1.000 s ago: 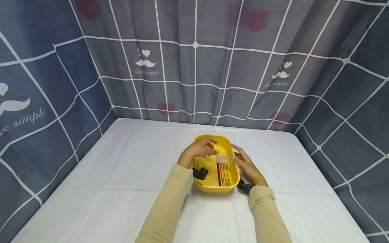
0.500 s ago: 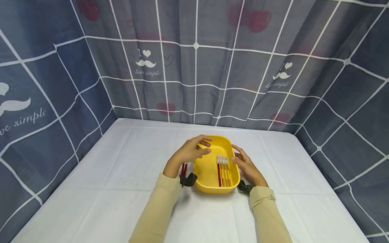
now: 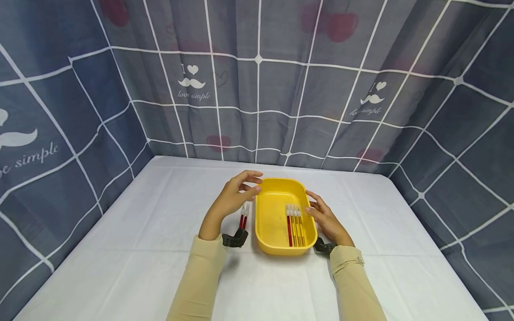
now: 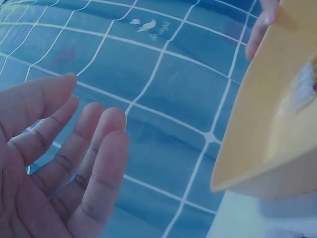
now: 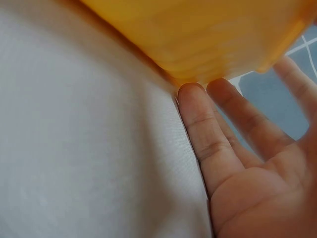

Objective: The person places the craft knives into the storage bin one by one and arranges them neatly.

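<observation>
One yellow tray (image 3: 271,223) sits on the white-covered counter (image 3: 160,258), just right of centre in the lower half of the head view. Along the right side of its floor lie a red stick (image 3: 289,230) and several yellow sticks (image 3: 297,230), side by side, their whitish tips toward the top of the frame. The left hand (image 3: 233,195), fingers loosely bent and gripping nothing, hangs near the tray's upper left corner; the left wrist view shows it apart from the wall. Below it, two red sticks (image 3: 245,220) lie outside the tray, partly hidden by a black wrist mount (image 3: 235,239). The right hand (image 3: 326,219) touches the tray's right side with extended fingers. A gridded curtain (image 3: 241,89) fills the upper frame.
</observation>
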`<action>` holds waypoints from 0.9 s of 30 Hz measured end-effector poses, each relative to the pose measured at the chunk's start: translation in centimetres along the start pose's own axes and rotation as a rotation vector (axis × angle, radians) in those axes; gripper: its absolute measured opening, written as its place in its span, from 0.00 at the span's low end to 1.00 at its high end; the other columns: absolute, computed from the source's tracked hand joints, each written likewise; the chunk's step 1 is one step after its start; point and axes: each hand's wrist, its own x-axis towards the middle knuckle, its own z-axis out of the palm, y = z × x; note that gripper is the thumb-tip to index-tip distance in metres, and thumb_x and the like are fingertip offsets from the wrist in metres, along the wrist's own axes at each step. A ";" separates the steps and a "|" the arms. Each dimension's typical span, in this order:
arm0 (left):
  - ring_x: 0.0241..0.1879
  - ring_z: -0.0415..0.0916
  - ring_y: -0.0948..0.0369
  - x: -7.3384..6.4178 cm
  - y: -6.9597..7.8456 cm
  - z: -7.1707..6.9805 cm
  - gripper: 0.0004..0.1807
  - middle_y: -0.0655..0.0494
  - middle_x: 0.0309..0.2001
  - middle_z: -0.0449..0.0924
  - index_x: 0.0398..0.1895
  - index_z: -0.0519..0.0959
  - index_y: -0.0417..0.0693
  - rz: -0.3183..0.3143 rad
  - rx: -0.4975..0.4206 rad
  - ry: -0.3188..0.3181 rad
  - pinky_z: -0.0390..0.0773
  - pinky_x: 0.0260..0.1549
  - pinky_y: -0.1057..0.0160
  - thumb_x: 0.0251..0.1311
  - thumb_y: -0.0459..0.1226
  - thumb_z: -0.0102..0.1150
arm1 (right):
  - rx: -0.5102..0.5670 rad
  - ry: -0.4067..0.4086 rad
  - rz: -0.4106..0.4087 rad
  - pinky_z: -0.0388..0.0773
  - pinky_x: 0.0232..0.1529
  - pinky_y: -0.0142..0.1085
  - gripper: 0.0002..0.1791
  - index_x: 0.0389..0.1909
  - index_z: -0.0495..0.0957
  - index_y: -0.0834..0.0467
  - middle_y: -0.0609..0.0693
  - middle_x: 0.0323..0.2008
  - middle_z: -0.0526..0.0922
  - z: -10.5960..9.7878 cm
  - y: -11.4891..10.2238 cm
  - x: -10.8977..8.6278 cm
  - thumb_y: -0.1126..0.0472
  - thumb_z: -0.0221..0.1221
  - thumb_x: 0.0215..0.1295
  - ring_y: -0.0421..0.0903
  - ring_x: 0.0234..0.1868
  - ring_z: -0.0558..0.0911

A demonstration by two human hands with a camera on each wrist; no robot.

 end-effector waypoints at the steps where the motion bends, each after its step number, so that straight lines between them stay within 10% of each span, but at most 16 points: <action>1: 0.49 0.85 0.46 0.0 -0.1 -0.2 0.23 0.35 0.62 0.81 0.71 0.76 0.38 -0.001 -0.014 0.005 0.90 0.47 0.54 0.77 0.32 0.64 | 0.001 0.000 0.000 0.72 0.71 0.43 0.39 0.88 0.50 0.54 0.72 0.76 0.66 0.0 0.0 0.0 0.61 0.54 0.83 0.62 0.71 0.72; 27: 0.46 0.83 0.57 0.2 -8.2 -1.7 0.25 0.26 0.68 0.73 0.76 0.70 0.33 -0.267 -0.252 0.112 0.87 0.44 0.66 0.80 0.29 0.56 | 0.003 -0.001 0.002 0.74 0.69 0.41 0.39 0.88 0.50 0.54 0.72 0.76 0.65 0.0 -0.1 -0.1 0.60 0.54 0.84 0.62 0.71 0.72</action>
